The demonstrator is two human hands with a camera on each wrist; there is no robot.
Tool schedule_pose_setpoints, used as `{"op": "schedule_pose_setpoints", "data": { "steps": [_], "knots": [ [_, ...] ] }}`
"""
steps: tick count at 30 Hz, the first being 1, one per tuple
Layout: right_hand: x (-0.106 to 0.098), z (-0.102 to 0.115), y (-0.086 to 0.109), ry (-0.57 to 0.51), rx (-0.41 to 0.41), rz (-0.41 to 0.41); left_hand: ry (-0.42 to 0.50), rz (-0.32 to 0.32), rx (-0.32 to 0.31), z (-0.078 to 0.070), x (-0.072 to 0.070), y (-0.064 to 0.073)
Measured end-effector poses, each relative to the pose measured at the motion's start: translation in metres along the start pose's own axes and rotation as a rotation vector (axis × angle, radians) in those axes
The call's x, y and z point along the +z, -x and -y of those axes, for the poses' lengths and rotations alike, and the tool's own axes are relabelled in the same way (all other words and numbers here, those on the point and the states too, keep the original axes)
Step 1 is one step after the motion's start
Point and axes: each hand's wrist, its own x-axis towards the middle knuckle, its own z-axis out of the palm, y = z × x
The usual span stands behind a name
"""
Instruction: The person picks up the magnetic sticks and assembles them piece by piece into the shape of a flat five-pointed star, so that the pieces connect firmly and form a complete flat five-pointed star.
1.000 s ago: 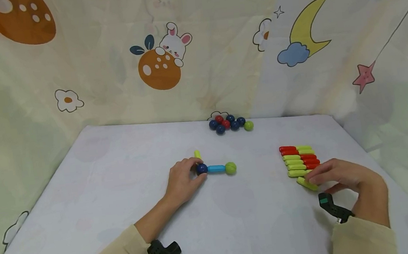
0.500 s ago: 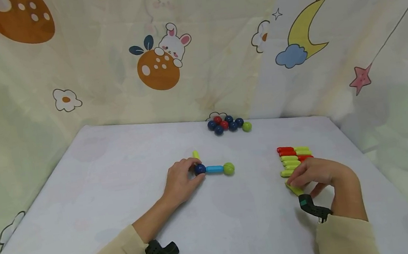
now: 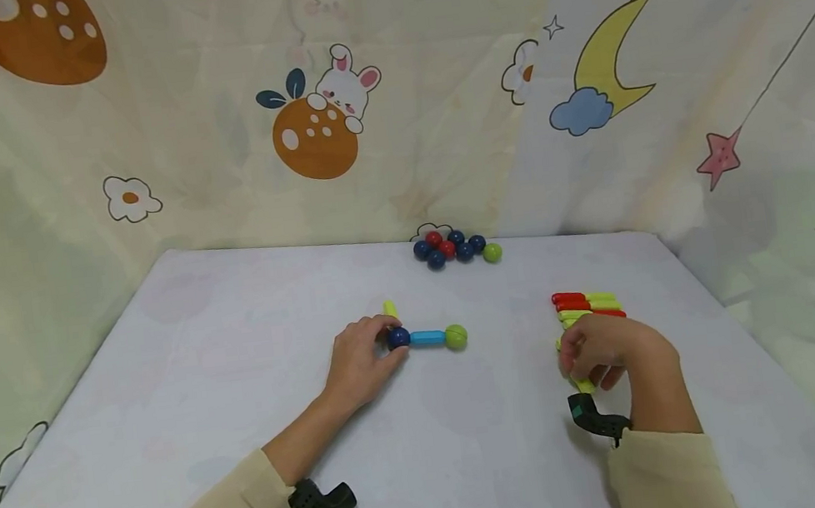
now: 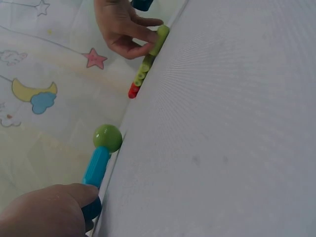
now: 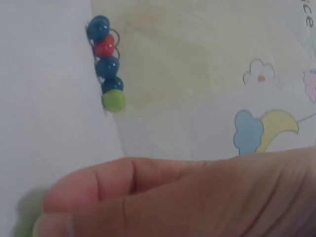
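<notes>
Our left hand (image 3: 363, 365) pinches glossy navy ball (image 3: 399, 337); right hand (image 3: 610, 344) pinches yellow-green plastic stick (image 4: 161, 39), shifted leftward; we judge piece selected.

The left forearm (image 3: 315, 436) is angling toward two o'clock, and the left hand (image 3: 362, 366) is resting at seven o'clock of the head view's centre, its thumb (image 3: 394, 362) and fingers pinching. The right forearm (image 3: 662, 401) is pointing toward twelve, its wrist bending so that the right hand (image 3: 607, 346), at four o'clock, is turning its pinching fingertips (image 5: 64, 197) toward nine.
</notes>
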Motion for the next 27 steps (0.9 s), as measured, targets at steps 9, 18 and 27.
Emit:
{"op": "schedule_pose_setpoints", "data": {
  "steps": [9,18,27],
  "knots": [
    [-0.007,0.005,0.007,0.021,-0.068,0.015,-0.002,0.002,-0.001,0.001,0.0,0.0],
    [-0.013,-0.008,-0.002,-0.17,-0.308,0.066,-0.005,0.006,-0.002,0.003,0.001,0.0],
    [-0.014,-0.018,-0.017,-0.258,-0.411,0.044,0.001,0.009,-0.003,0.001,0.0,0.0]
  ]
}}
